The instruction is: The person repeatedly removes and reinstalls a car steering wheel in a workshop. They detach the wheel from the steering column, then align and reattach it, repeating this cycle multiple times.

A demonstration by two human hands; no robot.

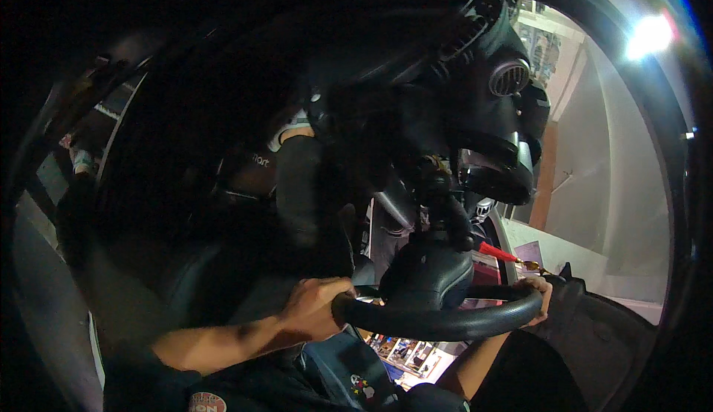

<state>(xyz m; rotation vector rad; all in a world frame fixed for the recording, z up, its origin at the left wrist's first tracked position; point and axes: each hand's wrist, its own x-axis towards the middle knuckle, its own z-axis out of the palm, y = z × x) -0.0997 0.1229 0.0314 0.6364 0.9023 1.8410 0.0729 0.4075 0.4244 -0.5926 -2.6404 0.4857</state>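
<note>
Nearest to the camera, the bare left forearm point(230, 345) reaches up toward the black steering wheel point(445, 323), which stands in front of the person's body, between the two hands. At the wheel's left end, the left hand point(316, 309) has its fingers closed around the rim, with no visible gap. At the wheel's right end, the right hand point(542, 294) is also bent around the rim; some of its fingers are hidden, so I cannot tell how tightly they press. The padded hub point(427, 274) rises at the wheel's middle, and no hand touches it.

For a good hold, I would judge that both hands should share the effort equally, with wrists straight and elbows loose. The right hand asks for more care, because a slender red object point(496, 251) lies just beyond the wheel on that side, and its knuckles could knock it.
</note>
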